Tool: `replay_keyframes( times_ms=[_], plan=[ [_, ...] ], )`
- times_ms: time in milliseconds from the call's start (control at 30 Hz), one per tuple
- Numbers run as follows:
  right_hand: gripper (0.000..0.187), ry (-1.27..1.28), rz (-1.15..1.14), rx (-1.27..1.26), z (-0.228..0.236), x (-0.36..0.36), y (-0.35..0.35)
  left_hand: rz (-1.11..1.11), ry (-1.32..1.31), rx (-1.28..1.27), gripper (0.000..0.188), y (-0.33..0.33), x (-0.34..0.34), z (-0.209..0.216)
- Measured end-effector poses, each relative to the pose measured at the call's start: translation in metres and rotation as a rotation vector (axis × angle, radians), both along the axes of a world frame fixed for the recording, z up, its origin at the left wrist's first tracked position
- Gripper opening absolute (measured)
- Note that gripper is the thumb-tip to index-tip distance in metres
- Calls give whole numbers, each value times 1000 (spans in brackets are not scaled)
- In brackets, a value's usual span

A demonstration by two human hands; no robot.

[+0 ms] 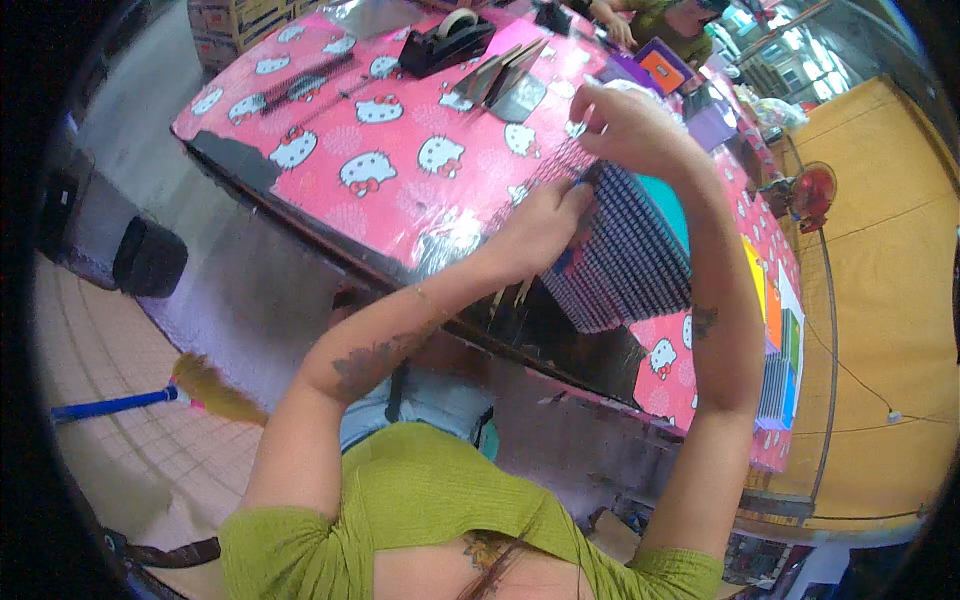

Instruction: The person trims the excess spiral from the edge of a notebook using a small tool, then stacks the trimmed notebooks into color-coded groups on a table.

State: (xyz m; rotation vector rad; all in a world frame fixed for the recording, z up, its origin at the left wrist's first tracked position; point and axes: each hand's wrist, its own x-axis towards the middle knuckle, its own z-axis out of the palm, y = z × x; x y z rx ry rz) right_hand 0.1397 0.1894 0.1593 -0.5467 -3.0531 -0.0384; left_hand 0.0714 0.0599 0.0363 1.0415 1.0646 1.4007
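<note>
A thick stack of wire-bound notebooks (630,255) stands at the table's near edge, its rows of dark and pale binding loops facing me and a teal cover showing on the right. My left hand (545,225) is closed at the stack's upper left corner, fingers bent against it. Just above the stack, my right hand (640,125) is raised with curled fingers; whatever they may hold is too small to make out. A thin mesh-like strip of binding wire (555,165) lies beyond my left hand.
A pink cat-print cloth (365,170) covers the table. On it are a black tape dispenser (447,45), upright cards (500,75) and colourful notebooks (780,370) at right. Another person (670,30) sits at the far side. A fan (810,190) and broom (215,390) stand nearby.
</note>
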Motion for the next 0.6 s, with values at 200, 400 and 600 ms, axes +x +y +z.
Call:
replay_keyframes(
  times_ms=[200, 400, 600],
  plan=[
    [19, 256, -43, -97, -1, 1, -1, 10, -45, 39, 37, -16, -7, -15],
    [27, 139, -12, 68, -4, -2, -9, -76, -3, -74, 41, -11, -7, -11],
    [31, -155, -122, 106, -8, -5, -10, -71, -19, -99, 41, -2, -9, -12]
  ],
)
